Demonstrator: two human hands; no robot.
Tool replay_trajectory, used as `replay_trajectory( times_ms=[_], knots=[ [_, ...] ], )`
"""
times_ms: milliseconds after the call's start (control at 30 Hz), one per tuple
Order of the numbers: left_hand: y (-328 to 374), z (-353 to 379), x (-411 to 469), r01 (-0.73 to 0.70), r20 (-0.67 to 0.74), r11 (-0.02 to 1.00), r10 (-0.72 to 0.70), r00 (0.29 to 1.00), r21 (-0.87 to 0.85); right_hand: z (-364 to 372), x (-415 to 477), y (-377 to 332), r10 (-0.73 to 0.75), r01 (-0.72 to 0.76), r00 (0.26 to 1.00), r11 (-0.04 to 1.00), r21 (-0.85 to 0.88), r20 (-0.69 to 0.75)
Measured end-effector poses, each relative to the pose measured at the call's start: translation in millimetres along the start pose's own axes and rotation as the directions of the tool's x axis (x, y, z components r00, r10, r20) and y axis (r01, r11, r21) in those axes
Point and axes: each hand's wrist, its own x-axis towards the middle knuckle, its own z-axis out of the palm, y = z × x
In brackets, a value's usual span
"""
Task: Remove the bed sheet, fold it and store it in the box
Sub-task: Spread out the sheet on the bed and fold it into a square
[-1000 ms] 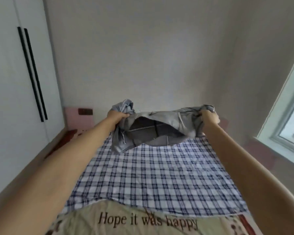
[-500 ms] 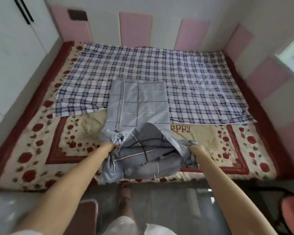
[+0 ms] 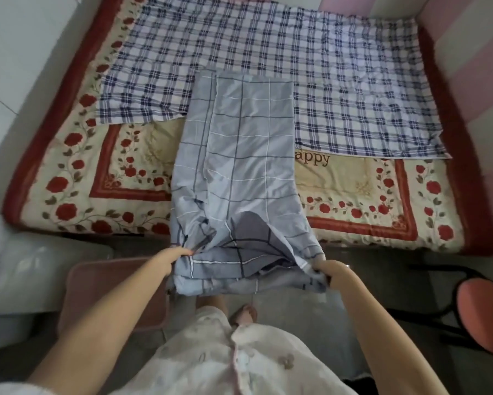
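The grey-blue grid-patterned bed sheet (image 3: 242, 155) lies as a long folded strip across the bed, its far end flat on the plaid cloth and its near end bunched over the bed's front edge. My left hand (image 3: 173, 255) grips the near left corner of the sheet. My right hand (image 3: 329, 267) grips the near right corner. Both hands hold the cloth just in front of the bed edge, above the floor. No box can be identified with certainty.
A blue-and-white plaid cloth (image 3: 339, 81) covers the far half of the bed, over a red rose-patterned quilt (image 3: 103, 172). A pinkish flat object (image 3: 97, 283) lies on the floor at left, a red stool (image 3: 484, 315) stands at right. Pink padded walls enclose the bed.
The sheet, held up in the air a second ago, now lies stretched out on the bed. Both hands have pulled its near end back toward me, past the bed's front edge.
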Motion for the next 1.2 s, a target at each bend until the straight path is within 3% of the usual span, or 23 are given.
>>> replay_trajectory(
  times_ms=[67, 100, 167, 233, 333, 467, 567, 633, 667, 733, 833, 933, 1033, 1200],
  knots=[
    [-18, 1, 9, -0.04, -0.042, 0.995, 0.036, 0.998, -0.097, 9, 1, 15, -0.065, 0.073, 0.996, 0.989, 0.129, -0.069],
    [-29, 2, 16, -0.097, -0.109, 0.981, 0.079, 0.991, -0.166, 16, -3, 21, -0.137, 0.179, 0.967, 0.965, 0.19, -0.215],
    [-40, 2, 18, -0.289, -0.223, 0.918, 0.232, 0.947, -0.273, 31, -21, 30, -0.275, 0.451, 0.8, 0.862, 0.232, -0.533],
    [-49, 1, 18, -0.373, -0.274, 0.867, 0.291, 0.917, -0.329, 49, -33, 40, -0.387, 0.59, 0.721, 0.777, 0.217, -0.575],
    [-68, 5, 32, -0.301, -0.294, 0.91, 0.215, 0.931, -0.286, 64, -13, 50, -0.415, 0.502, 0.78, 0.862, 0.072, -0.468],
    [-65, 24, 33, -0.244, -0.385, 0.955, 0.163, 0.908, -0.17, 70, 13, 51, -0.166, 0.362, 0.837, 0.882, 0.3, -0.522],
    [-58, 41, 42, -0.193, -0.392, 0.959, 0.099, 0.915, -0.209, 75, 23, 51, -0.015, 0.35, 0.875, 0.711, 0.61, -0.484],
    [-50, 47, 42, -0.17, -0.397, 0.952, 0.058, 0.916, -0.255, 74, 25, 51, -0.018, 0.387, 0.876, 0.625, 0.678, -0.482],
    [-45, 49, 40, -0.167, -0.407, 0.951, 0.05, 0.912, -0.259, 72, 28, 51, -0.082, 0.407, 0.867, 0.685, 0.604, -0.491],
    [-40, 48, 44, -0.147, -0.409, 0.959, 0.037, 0.912, -0.242, 66, 25, 49, -0.32, 0.472, 0.829, 0.841, 0.266, -0.459],
    [-44, 47, 51, -0.091, -0.372, 0.986, 0.032, 0.928, -0.142, 58, 28, 57, -0.515, 0.481, 0.802, 0.857, -0.185, -0.304],
    [-53, 46, 56, -0.035, -0.332, 0.999, 0.027, 0.943, -0.019, 52, 30, 69, -0.432, 0.418, 0.829, 0.9, -0.121, -0.356],
    [-61, 46, 60, -0.035, -0.283, 0.997, 0.015, 0.959, -0.067, 55, 32, 74, -0.311, 0.358, 0.867, 0.932, 0.054, -0.39],
    [-63, 50, 50, -0.141, -0.29, 0.984, 0.103, 0.952, -0.113, 63, 35, 65, -0.178, 0.263, 0.901, 0.949, 0.171, -0.397]
  ],
)
